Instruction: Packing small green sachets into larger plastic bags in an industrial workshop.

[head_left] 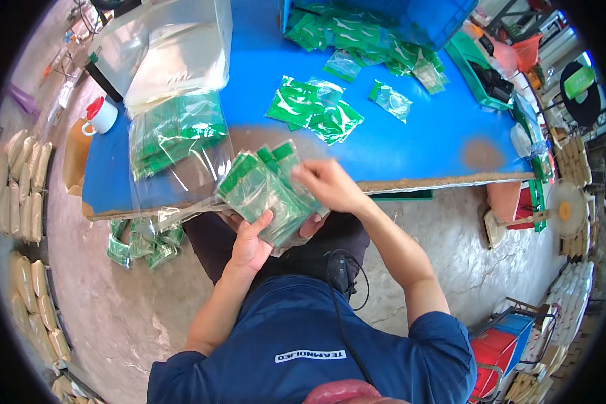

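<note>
Green-topped plastic packets [266, 195] fan out at the near edge of the blue table [444, 135]; the left hand [250, 249] clamps them, thumb on top and fingers beneath; the right hand [334, 186] meets their right edge, thumb and fingertips close together, though whether they pinch one cannot be told; loose packets [316, 111] lie beyond, near a blue bin [446, 23]; a mug [102, 118] stands at left.

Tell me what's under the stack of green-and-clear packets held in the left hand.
Fingertips show from under the packets at lower right, with dark trousers beyond. The left hand has its thumb on top. The stack's underside, and anything directly beneath it, is covered.
</note>
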A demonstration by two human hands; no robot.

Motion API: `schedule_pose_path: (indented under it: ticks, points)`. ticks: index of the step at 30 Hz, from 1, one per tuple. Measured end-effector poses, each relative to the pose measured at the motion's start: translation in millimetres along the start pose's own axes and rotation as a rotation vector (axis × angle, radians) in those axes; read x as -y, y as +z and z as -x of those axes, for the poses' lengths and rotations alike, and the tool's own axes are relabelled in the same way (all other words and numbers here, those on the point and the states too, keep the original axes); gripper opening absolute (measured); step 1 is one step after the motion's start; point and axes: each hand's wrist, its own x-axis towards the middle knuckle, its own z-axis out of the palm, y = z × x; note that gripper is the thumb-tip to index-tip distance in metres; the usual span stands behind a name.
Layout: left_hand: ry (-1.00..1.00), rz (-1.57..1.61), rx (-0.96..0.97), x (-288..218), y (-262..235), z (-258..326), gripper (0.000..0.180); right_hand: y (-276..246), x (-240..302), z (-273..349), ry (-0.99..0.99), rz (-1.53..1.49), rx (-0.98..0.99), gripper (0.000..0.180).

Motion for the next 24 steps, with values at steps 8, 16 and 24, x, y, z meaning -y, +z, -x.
schedule_pose_path:
  ticks: [8, 16, 24]
  points:
    - [0.022, -0.091, -0.047, -5, -27, 24, 0.062, 5, -45, -89, -0.396, 1.04, -0.249, 0.085]
    - [-0.158, 0.158, 0.132, -2, -63, 36, 0.07, 52, -57, 4, -0.385, 0.235, -0.323, 0.043]
    - [-0.015, 0.202, -0.002, 7, -45, 24, 0.066, 67, 1, 34, 0.201, -0.598, -0.101, 0.036]
